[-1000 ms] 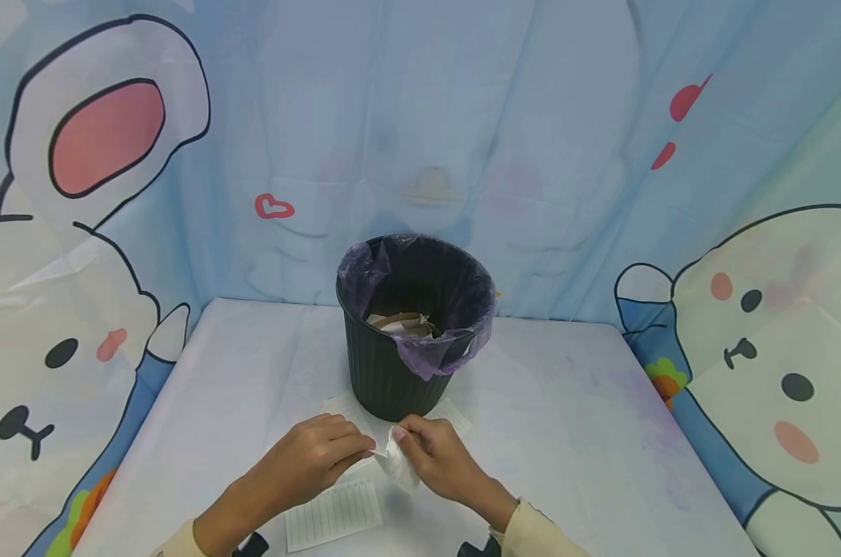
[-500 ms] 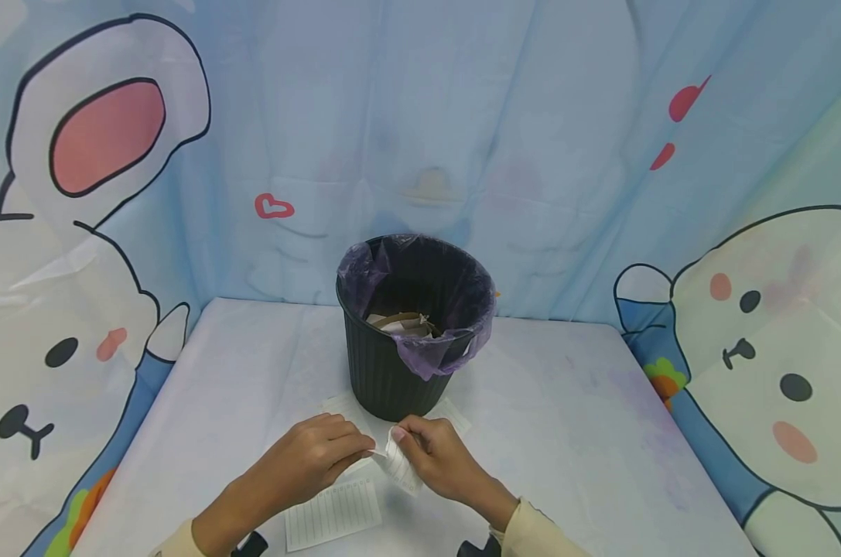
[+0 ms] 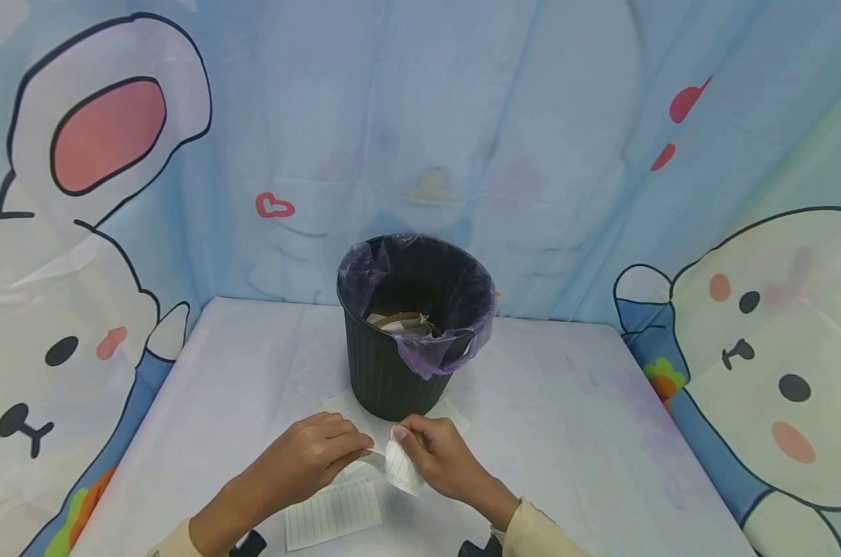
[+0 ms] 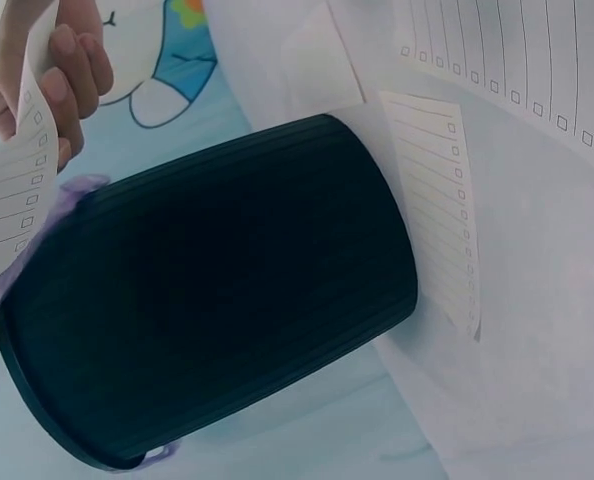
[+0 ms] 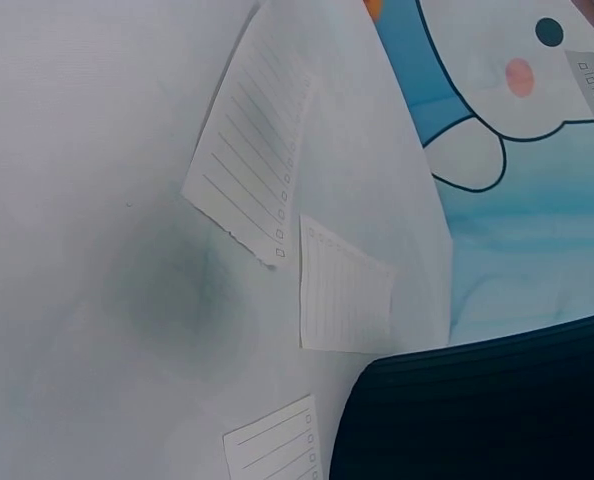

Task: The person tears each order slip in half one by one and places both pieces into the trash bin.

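Between my hands is a lined sheet of paper with a row of small printed boxes, curled rather than flat. My right hand grips it with thumb and fingers. The fingertips of my left hand pinch a thin edge of paper at its left; whether the two parts are torn apart I cannot tell. In the left wrist view, the right hand's curled fingers show behind the sheet. Below the left hand, another lined sheet lies on the table.
A black ribbed bin with a purple liner stands just beyond my hands, with torn scraps inside. More lined sheets lie by its base on the white table. A printed curtain hangs behind.
The held sheet has turned in my right hand, so its printed boxes now face upward at its lower edge. Both hands stay almost in place, the left shifting very slightly left.
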Demonstrator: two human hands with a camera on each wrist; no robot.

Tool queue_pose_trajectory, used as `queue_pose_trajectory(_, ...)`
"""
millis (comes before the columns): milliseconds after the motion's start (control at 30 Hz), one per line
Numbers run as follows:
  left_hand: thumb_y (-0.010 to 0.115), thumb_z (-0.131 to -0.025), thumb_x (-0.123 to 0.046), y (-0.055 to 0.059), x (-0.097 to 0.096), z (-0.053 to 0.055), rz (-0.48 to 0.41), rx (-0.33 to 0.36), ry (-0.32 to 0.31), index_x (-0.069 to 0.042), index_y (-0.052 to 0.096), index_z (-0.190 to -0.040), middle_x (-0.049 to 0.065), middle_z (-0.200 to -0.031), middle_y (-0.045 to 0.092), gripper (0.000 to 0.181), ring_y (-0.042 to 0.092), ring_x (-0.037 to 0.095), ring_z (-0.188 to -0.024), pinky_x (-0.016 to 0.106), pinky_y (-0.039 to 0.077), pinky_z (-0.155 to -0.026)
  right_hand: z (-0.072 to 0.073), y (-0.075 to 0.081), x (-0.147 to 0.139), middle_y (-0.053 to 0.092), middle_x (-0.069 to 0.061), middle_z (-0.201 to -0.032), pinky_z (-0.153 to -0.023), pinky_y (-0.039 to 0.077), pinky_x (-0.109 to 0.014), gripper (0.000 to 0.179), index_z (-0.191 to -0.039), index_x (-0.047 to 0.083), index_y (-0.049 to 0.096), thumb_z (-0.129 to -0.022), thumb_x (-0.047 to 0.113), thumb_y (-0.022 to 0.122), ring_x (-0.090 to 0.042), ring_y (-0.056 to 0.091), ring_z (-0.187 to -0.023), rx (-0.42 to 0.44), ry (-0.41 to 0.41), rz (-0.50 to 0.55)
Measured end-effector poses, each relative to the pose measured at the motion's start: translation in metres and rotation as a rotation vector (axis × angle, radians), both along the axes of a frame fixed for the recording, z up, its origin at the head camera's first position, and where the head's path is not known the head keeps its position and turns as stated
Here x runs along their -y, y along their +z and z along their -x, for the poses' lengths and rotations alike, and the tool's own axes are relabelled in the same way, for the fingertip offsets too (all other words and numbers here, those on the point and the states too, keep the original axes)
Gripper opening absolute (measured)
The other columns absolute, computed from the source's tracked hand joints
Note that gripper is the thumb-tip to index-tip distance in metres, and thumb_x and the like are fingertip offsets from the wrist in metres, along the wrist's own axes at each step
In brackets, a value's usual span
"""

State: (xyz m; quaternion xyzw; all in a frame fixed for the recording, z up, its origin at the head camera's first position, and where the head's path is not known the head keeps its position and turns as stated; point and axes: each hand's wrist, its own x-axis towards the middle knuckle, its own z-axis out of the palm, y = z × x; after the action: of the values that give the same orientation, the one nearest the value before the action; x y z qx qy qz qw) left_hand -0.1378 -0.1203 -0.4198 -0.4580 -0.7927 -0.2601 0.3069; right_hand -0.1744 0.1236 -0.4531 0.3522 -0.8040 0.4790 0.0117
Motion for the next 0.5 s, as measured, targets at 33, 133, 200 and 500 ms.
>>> queue_pose_trajectory(33,0.084,-0.075,-0.005,0.0002,0.0001,-0.0001,0.001,0.001,0.001,-0.012,0.076,-0.097,-0.008,-0.086,0.072,0.024,0.062,0.004,-0.076,0.017,0.052,-0.074,0.0,0.0003,0.0001,0.064,-0.002,-0.067,-0.044,0.045,-0.019,0.02,-0.087,0.004,0.068,-0.102,0.011,0.058,0.006,0.047,-0.055,-0.007,-0.002,-0.001)
queue_pose_trajectory(133,0.083,-0.077,-0.007,0.0002,0.0003,-0.0002,0.007,0.007,0.006,-0.012,0.076,-0.097,-0.008,-0.086,0.072,0.022,0.061,0.003,-0.075,0.016,0.052,-0.074,0.0001,0.0007,0.0003,0.064,-0.001,-0.067,-0.044,0.045,-0.019,0.02,-0.088,0.004,0.069,-0.102,0.011,0.058,0.006,0.047,-0.055,-0.016,-0.005,-0.002)
queue_pose_trajectory(200,0.083,-0.077,-0.007,0.0002,0.0006,-0.0003,0.011,0.006,0.01,-0.012,0.076,-0.096,-0.008,-0.085,0.072,0.021,0.061,0.003,-0.075,0.015,0.051,-0.074,0.0002,0.0006,0.0003,0.065,-0.002,-0.068,-0.044,0.046,-0.02,0.02,-0.088,0.004,0.069,-0.102,0.011,0.058,0.006,0.048,-0.056,-0.015,-0.007,-0.002)
queue_pose_trajectory(500,0.081,-0.079,-0.008,0.0028,0.0017,-0.0009,0.01,-0.015,-0.002,-0.013,0.076,-0.097,-0.009,-0.085,0.071,0.019,0.06,0.002,-0.075,0.013,0.05,-0.074,0.0008,0.0011,0.0013,0.066,-0.002,-0.069,-0.045,0.048,-0.021,0.02,-0.089,0.004,0.07,-0.102,0.012,0.058,0.005,0.049,-0.056,-0.013,-0.011,-0.01)
